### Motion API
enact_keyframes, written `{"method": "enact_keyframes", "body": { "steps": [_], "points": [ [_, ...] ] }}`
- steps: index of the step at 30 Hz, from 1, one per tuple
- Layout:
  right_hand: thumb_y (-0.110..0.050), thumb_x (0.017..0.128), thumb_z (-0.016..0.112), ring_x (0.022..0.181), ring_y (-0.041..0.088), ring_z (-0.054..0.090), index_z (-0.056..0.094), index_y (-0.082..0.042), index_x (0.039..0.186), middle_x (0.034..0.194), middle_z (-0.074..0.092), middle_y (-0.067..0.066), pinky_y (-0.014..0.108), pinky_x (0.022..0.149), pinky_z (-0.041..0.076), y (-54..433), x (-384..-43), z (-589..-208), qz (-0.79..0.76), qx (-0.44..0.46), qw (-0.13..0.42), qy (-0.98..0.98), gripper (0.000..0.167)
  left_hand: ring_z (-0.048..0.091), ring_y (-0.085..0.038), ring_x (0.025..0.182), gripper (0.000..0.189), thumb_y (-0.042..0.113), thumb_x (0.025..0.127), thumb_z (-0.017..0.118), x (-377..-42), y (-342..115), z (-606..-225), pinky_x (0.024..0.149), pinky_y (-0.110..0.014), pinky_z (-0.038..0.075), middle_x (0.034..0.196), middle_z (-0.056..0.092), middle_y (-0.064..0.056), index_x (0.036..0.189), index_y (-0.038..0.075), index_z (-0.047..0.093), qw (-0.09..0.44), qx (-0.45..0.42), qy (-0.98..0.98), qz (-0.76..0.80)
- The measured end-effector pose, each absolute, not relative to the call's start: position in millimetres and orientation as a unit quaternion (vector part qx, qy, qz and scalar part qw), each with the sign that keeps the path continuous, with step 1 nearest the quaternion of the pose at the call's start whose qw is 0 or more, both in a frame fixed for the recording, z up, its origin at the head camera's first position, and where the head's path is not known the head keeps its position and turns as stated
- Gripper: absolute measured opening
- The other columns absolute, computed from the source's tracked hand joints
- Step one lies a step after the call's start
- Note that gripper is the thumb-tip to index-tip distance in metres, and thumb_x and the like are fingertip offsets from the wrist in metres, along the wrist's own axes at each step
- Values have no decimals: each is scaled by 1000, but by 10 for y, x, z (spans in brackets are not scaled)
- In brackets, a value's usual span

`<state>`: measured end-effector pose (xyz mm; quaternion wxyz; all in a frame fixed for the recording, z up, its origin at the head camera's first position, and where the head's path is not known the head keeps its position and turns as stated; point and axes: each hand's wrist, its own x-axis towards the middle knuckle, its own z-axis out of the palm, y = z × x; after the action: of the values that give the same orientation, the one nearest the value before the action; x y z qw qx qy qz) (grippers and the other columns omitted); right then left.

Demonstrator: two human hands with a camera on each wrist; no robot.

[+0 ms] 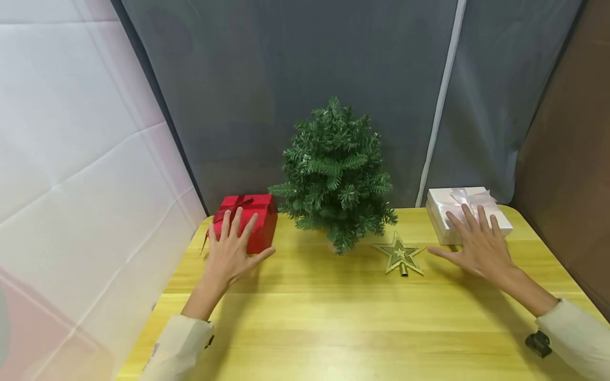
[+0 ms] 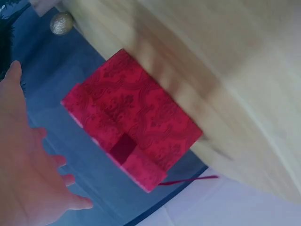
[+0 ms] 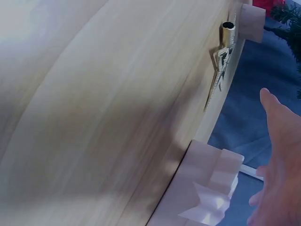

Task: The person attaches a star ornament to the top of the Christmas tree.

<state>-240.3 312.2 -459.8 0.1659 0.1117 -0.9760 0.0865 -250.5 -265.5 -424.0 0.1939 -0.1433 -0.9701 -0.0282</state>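
My left hand [image 1: 230,255] hovers with fingers spread in front of a red gift box [image 1: 261,225] with a dark red ribbon. In the left wrist view the patterned red box [image 2: 136,108] stands apart from that hand. On the right, my other hand [image 1: 482,253] is spread out near a white gift box [image 1: 443,225] with a pale bow. A gold star tree topper [image 1: 399,255] lies flat between that hand and a small green artificial Christmas tree [image 1: 335,169], which stands upright at the middle back. Neither hand holds anything.
The wooden table [image 1: 324,328] has a dark grey partition [image 1: 214,95] behind it, a white fabric wall [image 1: 86,159] at left and a brown panel [image 1: 567,159] at right. A gold ball [image 2: 61,23] shows near the tree's base in the left wrist view.
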Motion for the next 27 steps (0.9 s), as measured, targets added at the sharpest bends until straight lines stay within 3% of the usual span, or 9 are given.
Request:
{"method": "enact_keyframes", "body": {
  "steps": [13,20,27],
  "points": [
    [-73,84,69,153,57,7,38,-10,161,165,23,32,70,120,-3,3001,-2400,-4490,115,138,142,-973,105,16,-45,155,97,73,88,62,-2549,-2678,-3799,117,-76,12,170,21,-18,164,19,35,210,-158,-965,3],
    [-73,84,70,152,58,10,35,-14,164,165,25,31,70,121,2,2931,-2365,-4522,115,152,141,-971,105,16,-43,156,96,72,88,62,-2569,-2670,-3614,118,-74,12,170,23,-17,164,19,36,226,-167,-960,19],
    [-67,83,76,149,59,18,45,-7,157,163,28,33,69,121,13,2855,-2325,-4587,141,178,139,-964,100,13,-43,156,97,73,89,61,-2598,-2622,-3473,119,-73,9,171,20,-18,165,19,33,217,-175,-960,30]
  ]
}}
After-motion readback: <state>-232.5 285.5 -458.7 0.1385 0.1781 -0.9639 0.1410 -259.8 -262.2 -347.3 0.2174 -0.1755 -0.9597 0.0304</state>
